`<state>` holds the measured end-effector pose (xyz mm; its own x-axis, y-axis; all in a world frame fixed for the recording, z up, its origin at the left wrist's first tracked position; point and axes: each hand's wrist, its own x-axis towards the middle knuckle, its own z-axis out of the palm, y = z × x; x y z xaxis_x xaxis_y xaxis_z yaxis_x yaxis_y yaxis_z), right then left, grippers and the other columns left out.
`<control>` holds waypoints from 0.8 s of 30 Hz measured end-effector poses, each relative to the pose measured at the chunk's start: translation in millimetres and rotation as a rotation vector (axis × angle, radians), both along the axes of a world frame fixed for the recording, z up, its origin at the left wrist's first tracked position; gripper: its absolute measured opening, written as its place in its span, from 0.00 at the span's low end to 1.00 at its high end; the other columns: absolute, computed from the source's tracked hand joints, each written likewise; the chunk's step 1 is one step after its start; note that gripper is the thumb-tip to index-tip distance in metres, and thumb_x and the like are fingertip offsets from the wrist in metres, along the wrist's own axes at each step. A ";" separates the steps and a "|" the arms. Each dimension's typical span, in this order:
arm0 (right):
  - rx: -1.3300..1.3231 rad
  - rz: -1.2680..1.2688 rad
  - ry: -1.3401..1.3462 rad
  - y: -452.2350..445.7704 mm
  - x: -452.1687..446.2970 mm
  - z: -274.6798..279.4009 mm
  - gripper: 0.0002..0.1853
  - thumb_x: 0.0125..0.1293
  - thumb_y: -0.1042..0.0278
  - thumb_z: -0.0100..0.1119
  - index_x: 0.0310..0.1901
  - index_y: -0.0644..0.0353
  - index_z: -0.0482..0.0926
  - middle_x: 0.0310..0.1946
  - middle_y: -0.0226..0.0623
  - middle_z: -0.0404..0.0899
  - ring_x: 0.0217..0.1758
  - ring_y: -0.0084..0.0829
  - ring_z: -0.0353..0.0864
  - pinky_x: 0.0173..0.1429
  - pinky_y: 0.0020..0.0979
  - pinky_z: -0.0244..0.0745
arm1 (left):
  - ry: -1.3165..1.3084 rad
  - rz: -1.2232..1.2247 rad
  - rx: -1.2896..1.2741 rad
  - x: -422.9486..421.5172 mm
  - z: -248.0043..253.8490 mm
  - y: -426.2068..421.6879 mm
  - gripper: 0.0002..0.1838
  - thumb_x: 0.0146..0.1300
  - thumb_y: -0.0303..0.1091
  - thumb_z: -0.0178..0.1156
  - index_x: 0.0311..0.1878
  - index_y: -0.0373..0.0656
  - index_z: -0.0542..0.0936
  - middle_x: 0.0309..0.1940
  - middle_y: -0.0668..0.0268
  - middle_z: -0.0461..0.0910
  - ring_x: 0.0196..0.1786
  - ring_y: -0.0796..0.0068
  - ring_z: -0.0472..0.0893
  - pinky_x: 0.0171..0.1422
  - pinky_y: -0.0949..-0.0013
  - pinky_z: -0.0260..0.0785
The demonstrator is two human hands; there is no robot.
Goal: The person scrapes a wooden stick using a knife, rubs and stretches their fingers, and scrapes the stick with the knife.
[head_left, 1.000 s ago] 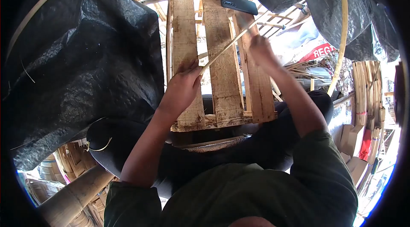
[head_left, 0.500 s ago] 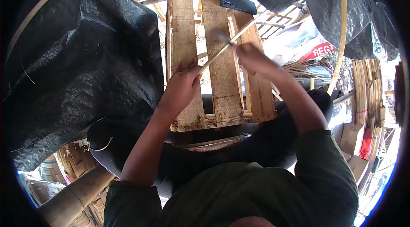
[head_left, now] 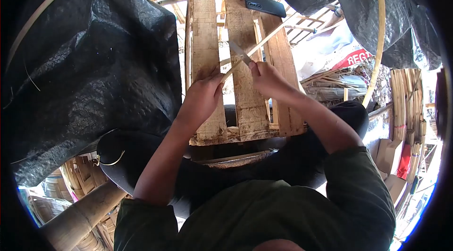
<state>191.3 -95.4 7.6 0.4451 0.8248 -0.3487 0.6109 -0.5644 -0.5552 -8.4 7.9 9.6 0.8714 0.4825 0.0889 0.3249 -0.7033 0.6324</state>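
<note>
A thin pale strip of split bamboo (head_left: 271,36) slants over the slatted wooden bench (head_left: 247,109). My left hand (head_left: 204,96) is closed around its near end, above the left plank. My right hand (head_left: 270,80) grips a knife (head_left: 241,53) by its handle, which the fingers mostly hide. The blade points up and to the left and crosses the strip around its middle. Whether the edge bites into the strip, I cannot tell.
A dark smartphone (head_left: 265,5) lies across the far planks. Black plastic sheeting (head_left: 94,76) hangs at left and overhead. On the right are a curved bamboo strip (head_left: 380,24), a white-and-red sack (head_left: 339,52) and bundled bamboo slats (head_left: 406,100). A thick bamboo pole (head_left: 82,211) lies lower left.
My right hand and the knife have moved down and left along the strip, closer to my left hand. The left hand keeps its hold in nearly the same place.
</note>
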 end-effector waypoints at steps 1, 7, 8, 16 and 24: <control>-0.053 -0.022 0.094 1.6 5.0 12.4 0.22 0.78 0.55 0.44 0.46 0.72 0.76 0.22 0.37 0.73 0.22 0.29 0.76 0.24 0.34 0.74 | 0.043 0.010 -0.072 0.5 8.4 0.6 0.14 0.68 0.27 0.55 0.56 0.36 0.76 0.53 0.44 0.79 0.58 0.43 0.76 0.69 0.52 0.67; 0.092 -0.306 0.232 -2.1 14.5 9.2 0.24 0.79 0.54 0.41 0.45 0.73 0.74 0.23 0.38 0.75 0.19 0.27 0.76 0.18 0.32 0.70 | -0.104 -0.003 0.051 -0.5 -3.5 -1.9 0.13 0.69 0.27 0.55 0.54 0.34 0.76 0.50 0.43 0.79 0.56 0.42 0.76 0.75 0.52 0.61; 0.022 -0.287 0.248 -3.2 -3.2 -1.5 0.24 0.80 0.54 0.40 0.45 0.73 0.74 0.23 0.37 0.75 0.19 0.27 0.76 0.18 0.32 0.70 | -0.076 0.000 0.036 -0.6 -3.6 -1.6 0.12 0.69 0.27 0.55 0.53 0.34 0.77 0.50 0.43 0.79 0.56 0.42 0.76 0.75 0.52 0.60; 0.083 -0.295 0.249 -2.5 14.4 14.5 0.22 0.78 0.53 0.47 0.42 0.70 0.76 0.21 0.34 0.72 0.18 0.26 0.70 0.25 0.34 0.71 | -0.054 -0.012 0.070 -1.1 -7.9 -1.3 0.14 0.68 0.26 0.54 0.56 0.35 0.76 0.59 0.45 0.76 0.65 0.47 0.72 0.77 0.52 0.57; 0.194 -0.421 0.242 3.4 24.5 27.4 0.24 0.80 0.54 0.41 0.36 0.68 0.76 0.22 0.36 0.74 0.16 0.29 0.76 0.18 0.33 0.71 | 0.008 -0.011 0.037 -1.6 -6.8 -0.2 0.15 0.68 0.26 0.54 0.57 0.36 0.76 0.60 0.44 0.75 0.65 0.47 0.72 0.77 0.49 0.57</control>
<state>215.8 -92.0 35.0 0.6779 0.6513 -0.3409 0.1946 -0.6062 -0.7712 -10.0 7.7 2.8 0.8772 0.4697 0.0992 0.3223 -0.7295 0.6033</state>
